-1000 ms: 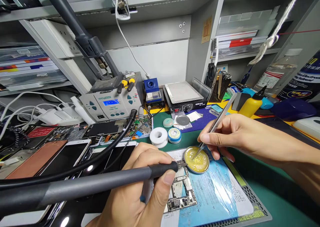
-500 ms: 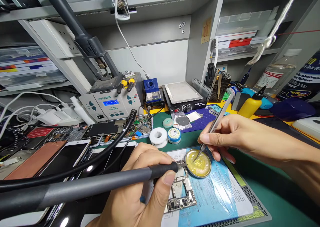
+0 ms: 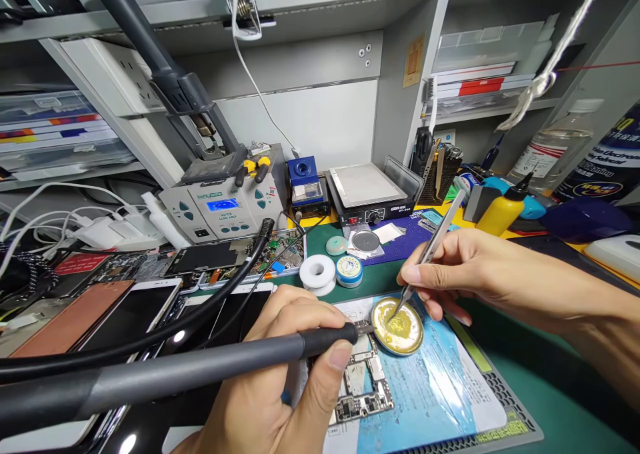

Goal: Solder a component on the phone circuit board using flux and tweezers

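While my right hand (image 3: 465,267) pinches the tweezers (image 3: 434,244) into the flux tin (image 3: 398,326), my left hand's (image 3: 280,387) grip wraps the soldering iron (image 3: 200,367); its tip, probably over the board (image 3: 363,381), could scorch something if I drift.

Left hand (image 3: 280,387) gripped soldering iron handle (image 3: 200,367), tip end beside circuit board (image 3: 363,384). Right hand (image 3: 450,274) pinched tweezers (image 3: 433,247), tips dipped in yellow flux tin (image 3: 399,326). Tin sat on blue mat (image 3: 425,394), touching board's far right corner. Solder spools (image 3: 333,271) lay farther back, soldering station (image 3: 223,207) at far left.
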`<state>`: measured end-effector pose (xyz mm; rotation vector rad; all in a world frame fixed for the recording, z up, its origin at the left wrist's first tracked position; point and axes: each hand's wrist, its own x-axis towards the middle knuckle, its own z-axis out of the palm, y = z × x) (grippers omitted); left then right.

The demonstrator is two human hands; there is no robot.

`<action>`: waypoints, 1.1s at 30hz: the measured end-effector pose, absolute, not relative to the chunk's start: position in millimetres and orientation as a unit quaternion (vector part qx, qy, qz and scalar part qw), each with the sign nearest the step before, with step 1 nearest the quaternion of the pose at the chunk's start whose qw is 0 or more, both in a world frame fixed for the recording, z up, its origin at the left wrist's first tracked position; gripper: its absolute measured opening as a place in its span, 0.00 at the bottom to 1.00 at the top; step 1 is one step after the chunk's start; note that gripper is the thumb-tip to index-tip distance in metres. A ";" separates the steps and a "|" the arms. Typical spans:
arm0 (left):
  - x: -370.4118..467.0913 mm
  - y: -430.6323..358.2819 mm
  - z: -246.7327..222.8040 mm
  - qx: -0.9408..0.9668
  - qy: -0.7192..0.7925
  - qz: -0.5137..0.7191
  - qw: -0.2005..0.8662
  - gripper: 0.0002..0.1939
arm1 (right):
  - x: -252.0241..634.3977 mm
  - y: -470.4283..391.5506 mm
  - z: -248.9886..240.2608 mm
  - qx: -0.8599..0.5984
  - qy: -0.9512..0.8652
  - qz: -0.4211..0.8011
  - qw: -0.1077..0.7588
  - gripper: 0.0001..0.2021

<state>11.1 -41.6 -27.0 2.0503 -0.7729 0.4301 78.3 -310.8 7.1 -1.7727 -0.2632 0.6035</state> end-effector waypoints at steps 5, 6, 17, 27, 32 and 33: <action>11.9 -42.2 -26.8 0.824 -0.313 0.175 0.438 0.11 | 78.3 -311.8 7.4 -0.752 -0.111 0.268 0.591 0.14; 11.9 -42.1 -26.8 0.823 -0.313 0.175 0.440 0.11 | 78.5 -312.2 7.4 -0.751 -0.109 0.268 0.594 0.13; 12.4 -41.8 -25.6 0.826 -0.310 0.175 0.437 0.10 | 76.9 -311.8 11.2 -0.752 -0.111 0.251 0.599 0.14; 11.8 -41.7 -25.8 0.826 -0.311 0.172 0.438 0.11 | 77.9 -315.3 11.0 -0.757 -0.114 0.234 0.600 0.15; 10.3 -41.5 -25.8 0.826 -0.309 0.176 0.437 0.10 | 76.9 -315.3 11.8 -0.776 -0.128 0.239 0.570 0.13; 10.4 -41.7 -25.8 0.826 -0.308 0.176 0.438 0.10 | 77.1 -315.3 11.4 -0.776 -0.135 0.241 0.566 0.13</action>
